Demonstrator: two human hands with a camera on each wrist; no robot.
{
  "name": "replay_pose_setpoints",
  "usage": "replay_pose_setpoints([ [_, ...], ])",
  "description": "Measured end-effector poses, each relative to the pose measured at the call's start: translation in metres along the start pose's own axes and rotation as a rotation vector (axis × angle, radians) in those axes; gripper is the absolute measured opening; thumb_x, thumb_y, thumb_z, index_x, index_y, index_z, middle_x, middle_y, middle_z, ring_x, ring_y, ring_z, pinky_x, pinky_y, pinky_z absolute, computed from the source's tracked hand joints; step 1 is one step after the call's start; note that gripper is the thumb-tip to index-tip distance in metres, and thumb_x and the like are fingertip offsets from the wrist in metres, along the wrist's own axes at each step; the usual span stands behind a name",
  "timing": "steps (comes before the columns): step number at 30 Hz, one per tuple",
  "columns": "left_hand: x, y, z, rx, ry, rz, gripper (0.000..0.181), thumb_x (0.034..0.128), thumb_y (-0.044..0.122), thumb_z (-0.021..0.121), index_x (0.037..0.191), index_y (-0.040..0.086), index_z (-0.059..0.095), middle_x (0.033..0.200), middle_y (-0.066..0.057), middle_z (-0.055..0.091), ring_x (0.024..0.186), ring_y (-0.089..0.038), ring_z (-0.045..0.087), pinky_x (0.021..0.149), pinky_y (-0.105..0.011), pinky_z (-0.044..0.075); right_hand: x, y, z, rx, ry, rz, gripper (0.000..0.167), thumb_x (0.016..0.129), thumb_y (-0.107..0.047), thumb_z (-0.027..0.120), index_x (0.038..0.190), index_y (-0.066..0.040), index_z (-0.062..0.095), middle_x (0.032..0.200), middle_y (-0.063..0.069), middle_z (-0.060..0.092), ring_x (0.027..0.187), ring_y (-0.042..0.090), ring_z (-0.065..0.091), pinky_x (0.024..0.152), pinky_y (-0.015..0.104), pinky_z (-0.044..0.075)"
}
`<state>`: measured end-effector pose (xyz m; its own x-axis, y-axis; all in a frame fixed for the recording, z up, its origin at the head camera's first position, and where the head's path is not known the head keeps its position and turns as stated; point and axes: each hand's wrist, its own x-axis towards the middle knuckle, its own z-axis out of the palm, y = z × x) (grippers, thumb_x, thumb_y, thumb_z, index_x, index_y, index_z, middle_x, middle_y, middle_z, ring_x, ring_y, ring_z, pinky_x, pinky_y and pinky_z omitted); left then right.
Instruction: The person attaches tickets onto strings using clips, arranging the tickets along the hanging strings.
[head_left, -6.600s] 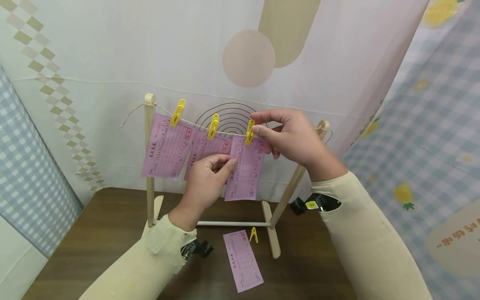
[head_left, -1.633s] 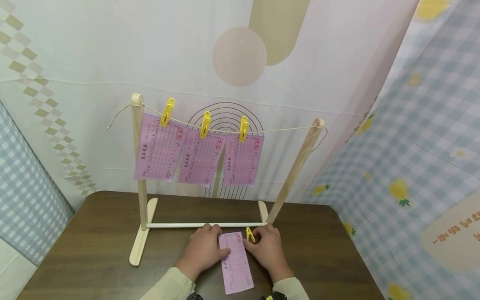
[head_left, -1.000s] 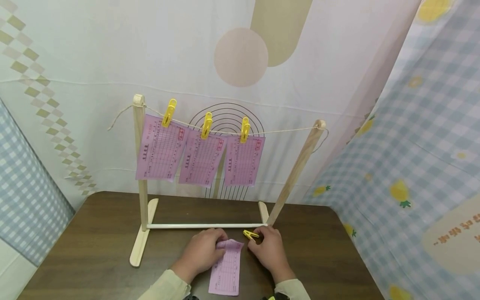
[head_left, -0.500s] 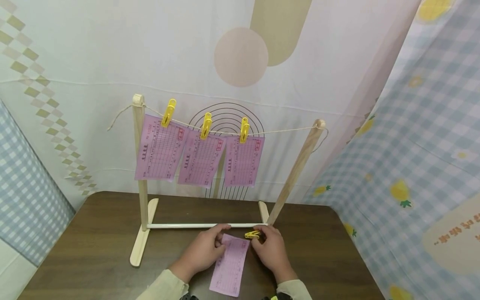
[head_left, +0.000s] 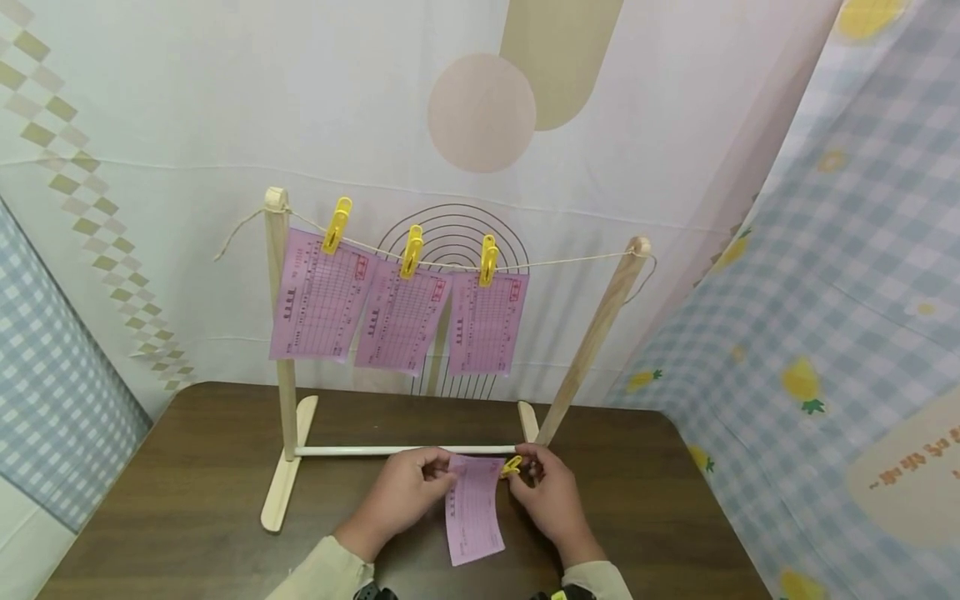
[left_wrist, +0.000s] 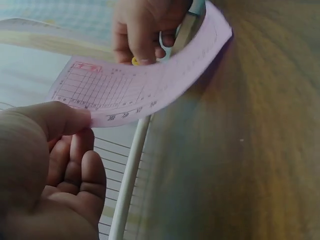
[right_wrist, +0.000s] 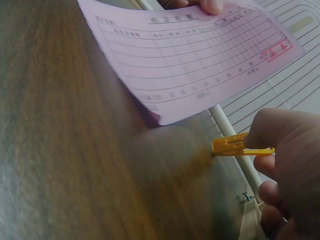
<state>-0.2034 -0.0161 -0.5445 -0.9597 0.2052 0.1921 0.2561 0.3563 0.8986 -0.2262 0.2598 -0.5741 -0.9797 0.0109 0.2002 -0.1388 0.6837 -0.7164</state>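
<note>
My left hand [head_left: 405,497] pinches a pink printed receipt slip [head_left: 474,510] by its upper left edge, thumb on top. In the left wrist view the slip [left_wrist: 150,87] bends in a curve above the table. Close to its right, my right hand [head_left: 551,500] holds a yellow clothespin [head_left: 512,466] between thumb and finger. Seen from the right wrist, that clothespin [right_wrist: 231,145] points toward the slip, apart from it. Three more pink slips hang from a string, each under a yellow clothespin; the rightmost slip [head_left: 489,329] is under the clothespin [head_left: 488,260] nearest the middle.
The string [head_left: 577,260] runs between two wooden posts, the left [head_left: 281,333] and the right [head_left: 596,342]. A white rod [head_left: 352,451] joins their feet, just behind my hands. Everything stands on a dark wooden table [head_left: 187,483], with a patterned cloth backdrop behind.
Earlier, both hands were up at the third hanging slip. They came down to the table; the left picked up the loose slip and the right the clothespin. The slip has since risen and moved toward the rod.
</note>
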Motion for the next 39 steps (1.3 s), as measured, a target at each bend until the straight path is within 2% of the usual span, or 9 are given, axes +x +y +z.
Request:
replay_pose_setpoints([
  [3,0.001,0.002,-0.003,-0.009,0.043,-0.019,0.009,0.0975,0.014,0.088,0.106,0.014,0.085,0.095,0.006,0.082,0.086,-0.003,0.070,0.077,-0.022,0.062,0.000,0.001,0.000,0.048,0.018,0.013,0.038,0.086,-0.010,0.094,0.120,-0.018,0.077,0.104,-0.003,0.075,0.093,0.013,0.065,0.080,0.025,0.055],
  [9,0.003,0.010,-0.010,-0.028,0.054,-0.050,0.009,0.1026,0.027,0.085,0.110,0.022,0.086,0.102,0.010,0.084,0.093,-0.005,0.074,0.084,-0.025,0.063,-0.001,-0.001,-0.004,0.091,0.038,0.025,0.038,0.086,-0.007,0.093,0.118,-0.019,0.077,0.100,-0.002,0.073,0.091,0.015,0.065,0.076,0.023,0.054],
  [15,0.008,0.029,-0.016,-0.052,0.096,-0.045,0.014,0.1040,0.033,0.084,0.112,0.022,0.086,0.103,0.011,0.083,0.094,-0.006,0.074,0.086,-0.027,0.063,-0.001,-0.006,-0.016,0.173,0.035,0.005,0.035,0.091,-0.005,0.090,0.121,-0.016,0.078,0.100,0.001,0.072,0.087,0.014,0.065,0.072,0.022,0.055],
  [20,0.015,0.052,-0.022,-0.062,0.137,-0.039,0.015,0.1043,0.035,0.083,0.113,0.023,0.086,0.104,0.011,0.083,0.094,-0.007,0.074,0.085,-0.027,0.063,0.002,-0.017,-0.035,0.209,0.046,-0.092,0.037,0.093,-0.004,0.090,0.127,-0.013,0.079,0.109,0.003,0.077,0.092,0.010,0.069,0.076,0.024,0.059],
  [26,0.020,0.078,-0.033,-0.078,0.161,-0.034,0.022,0.1062,0.040,0.080,0.119,0.022,0.086,0.105,0.009,0.082,0.095,-0.009,0.073,0.084,-0.028,0.062,0.006,-0.045,-0.068,0.142,0.039,-0.192,0.035,0.099,-0.013,0.088,0.132,-0.018,0.078,0.112,-0.002,0.076,0.093,0.008,0.070,0.074,0.025,0.060],
  [33,0.019,0.096,-0.046,-0.133,0.160,-0.020,0.024,0.1084,0.040,0.078,0.121,0.020,0.085,0.104,0.006,0.081,0.094,-0.013,0.072,0.082,-0.028,0.062,0.013,-0.078,-0.103,0.096,0.078,-0.343,0.034,0.101,-0.011,0.086,0.133,-0.015,0.078,0.110,0.002,0.079,0.094,0.008,0.072,0.075,0.024,0.063],
  [39,0.022,0.109,-0.051,-0.114,0.170,0.019,0.027,0.1100,0.044,0.075,0.123,0.022,0.084,0.105,0.008,0.081,0.094,-0.015,0.072,0.082,-0.028,0.062,0.020,-0.105,-0.132,0.031,0.104,-0.426,0.034,0.101,-0.008,0.085,0.134,-0.014,0.079,0.107,0.000,0.082,0.090,0.006,0.073,0.071,0.021,0.061],
])
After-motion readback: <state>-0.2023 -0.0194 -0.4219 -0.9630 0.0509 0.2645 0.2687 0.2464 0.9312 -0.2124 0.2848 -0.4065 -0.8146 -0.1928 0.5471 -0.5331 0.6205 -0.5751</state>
